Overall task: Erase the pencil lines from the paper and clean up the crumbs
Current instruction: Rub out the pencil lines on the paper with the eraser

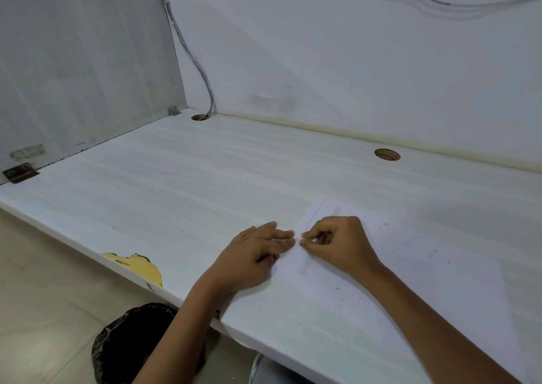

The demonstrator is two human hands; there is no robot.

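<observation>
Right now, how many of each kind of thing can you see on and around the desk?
Hands: 2, left hand and right hand
Paper: 1
Eraser: 1, pinched by the right hand
Holes in the desk: 2
Bin: 1, on the floor
Total: 7

A wide stretch of tabletop [176, 184] is lying open left of the paper [425, 251] and behind it. A side panel [73, 61] is closing off the left end, the back wall [352, 61] is blocking the far edge, and a cable [190, 58] is hanging down in the corner.
</observation>
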